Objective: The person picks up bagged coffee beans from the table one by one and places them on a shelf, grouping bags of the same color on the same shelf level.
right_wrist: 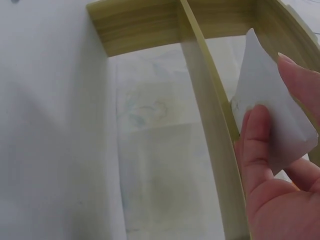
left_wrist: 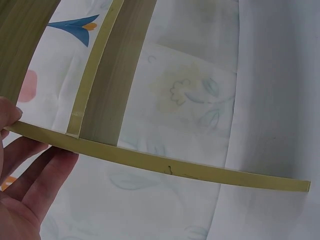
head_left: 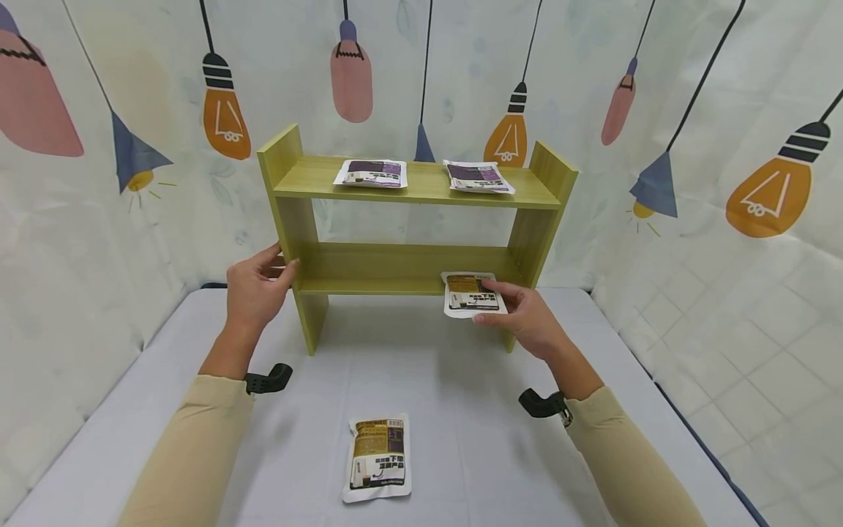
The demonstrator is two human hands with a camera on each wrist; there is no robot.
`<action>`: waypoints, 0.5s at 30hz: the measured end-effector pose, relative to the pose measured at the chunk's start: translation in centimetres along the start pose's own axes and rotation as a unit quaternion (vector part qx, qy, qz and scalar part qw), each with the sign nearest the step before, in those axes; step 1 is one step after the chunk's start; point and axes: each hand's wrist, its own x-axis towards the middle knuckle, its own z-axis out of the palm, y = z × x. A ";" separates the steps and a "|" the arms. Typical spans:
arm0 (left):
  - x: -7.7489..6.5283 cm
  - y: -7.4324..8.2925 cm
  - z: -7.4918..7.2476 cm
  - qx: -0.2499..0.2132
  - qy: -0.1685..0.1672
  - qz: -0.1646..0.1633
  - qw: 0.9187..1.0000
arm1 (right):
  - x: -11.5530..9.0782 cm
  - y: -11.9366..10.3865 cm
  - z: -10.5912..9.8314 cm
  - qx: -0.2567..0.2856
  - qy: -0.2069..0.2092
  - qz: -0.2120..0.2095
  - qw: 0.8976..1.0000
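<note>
A light wooden two-tier shelf (head_left: 408, 267) stands on the table. My left hand (head_left: 258, 287) grips the edge of its left side panel (left_wrist: 165, 164), the thumb on one face and the fingers on the other. With my right hand (head_left: 527, 316) I pinch a white pouch with a brown and black label (head_left: 470, 293), right at the front of the lower board on its right side. In the right wrist view the plain white back of this pouch (right_wrist: 272, 107) shows, fingers under it and thumb over it. Two purple-labelled pouches, one left (head_left: 372, 174) and one right (head_left: 479, 177), lie on the upper board.
Another brown-labelled pouch (head_left: 378, 459) lies on the white tabletop (head_left: 454, 476) near the front, between my forearms. Behind the shelf hangs a pale cloth wall (head_left: 276, 95) printed with lamps and bulbs. A similar wall (head_left: 737, 315) borders the table's right side.
</note>
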 end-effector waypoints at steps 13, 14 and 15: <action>0.0 0.0 -0.1 -0.007 0.000 0.003 1.000 | 1.1 0.1 -0.3 -0.048 0.043 0.010 0.998; 0.0 0.1 -0.1 -0.007 0.000 0.002 1.000 | 1.1 0.0 -0.4 -0.053 0.043 0.009 0.998; 0.0 0.1 -0.1 -0.006 0.000 0.000 1.000 | 1.1 0.0 -0.4 -0.055 0.043 0.008 0.998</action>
